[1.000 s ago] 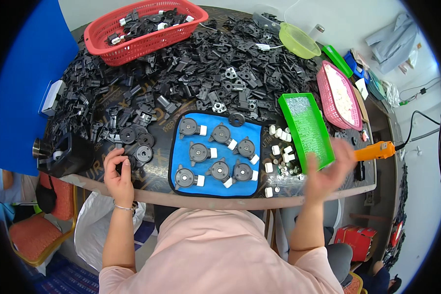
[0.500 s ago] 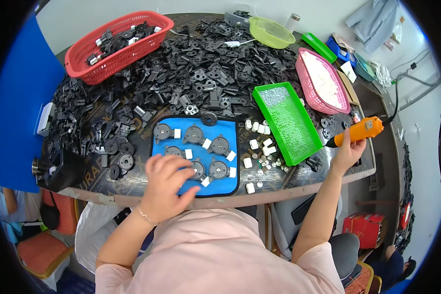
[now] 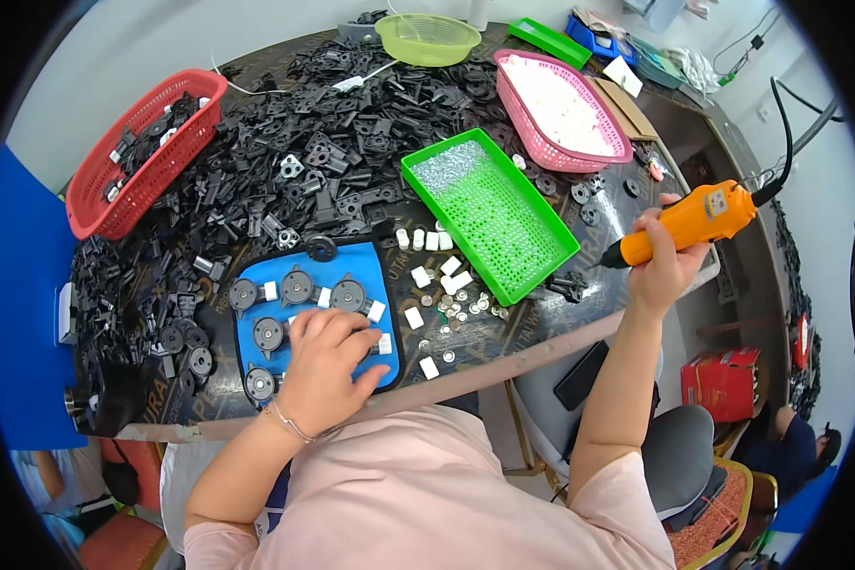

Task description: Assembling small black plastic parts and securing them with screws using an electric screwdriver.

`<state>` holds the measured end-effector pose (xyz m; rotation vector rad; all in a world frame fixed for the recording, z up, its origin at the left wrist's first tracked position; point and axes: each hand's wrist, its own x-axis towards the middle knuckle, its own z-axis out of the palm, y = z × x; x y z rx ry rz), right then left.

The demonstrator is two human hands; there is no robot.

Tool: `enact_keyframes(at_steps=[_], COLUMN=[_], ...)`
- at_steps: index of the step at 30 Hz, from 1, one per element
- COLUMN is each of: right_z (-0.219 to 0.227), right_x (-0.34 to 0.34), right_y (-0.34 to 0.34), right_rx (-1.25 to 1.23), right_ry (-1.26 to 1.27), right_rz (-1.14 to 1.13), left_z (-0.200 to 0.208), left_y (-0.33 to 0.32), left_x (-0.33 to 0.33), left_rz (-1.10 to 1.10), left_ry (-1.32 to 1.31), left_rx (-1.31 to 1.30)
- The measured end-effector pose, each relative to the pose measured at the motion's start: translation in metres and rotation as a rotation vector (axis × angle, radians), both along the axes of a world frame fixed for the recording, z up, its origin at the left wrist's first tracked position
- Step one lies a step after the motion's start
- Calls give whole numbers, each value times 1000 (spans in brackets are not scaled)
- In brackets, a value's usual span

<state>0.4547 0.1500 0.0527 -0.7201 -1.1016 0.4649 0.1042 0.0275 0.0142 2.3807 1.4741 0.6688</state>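
My right hand (image 3: 663,268) grips an orange electric screwdriver (image 3: 698,223), held nearly level above the table's right side. Its black tip points left, and a black cable leaves its back end. My left hand (image 3: 328,366) rests low over a blue mat (image 3: 380,271), fingers spread and thumb apart. On the mat sit several round black parts (image 3: 297,284) with white blocks (image 3: 375,312) attached. One or more of these are partly hidden under my left fingers. A loose black disc (image 3: 321,249) lies at the mat's far edge.
Right of the mat lie white blocks (image 3: 420,276) and small metal discs (image 3: 462,295). Beyond them stands a green tray (image 3: 503,223) of small pieces. A pink basket (image 3: 565,157) holds white parts; a red basket (image 3: 142,195) holds black ones. Black parts (image 3: 351,142) pile across the back.
The view has shifted, so the table's things appear further left. My left hand has come down onto the parts on the mat. My right hand still holds the screwdriver, now seen larger.
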Motion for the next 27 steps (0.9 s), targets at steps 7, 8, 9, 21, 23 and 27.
enact_keyframes(at_steps=[7,8,9,21,23,27], right_z=[19,21,23,21,22,24], right_x=[-11,-13,-15,-28,-33,-40], right_y=[-29,-34,-40,-62,-60,-55], right_rx=[-209,-203,-223,-270,-278,-242], right_ry=[178,178,201,166,215,260], right_rz=[278,287,321,434,441,468], left_z=[0,-3,-7,-22,-23,-21], left_y=[32,36,41,68,66,72], left_x=[77,94,110,149,143,135], left_rz=[-277,-301,-321,-124,-57,-141], left_ry=[-55,9,73,182,209,268], left_rx=[67,142,216,179,172,165])
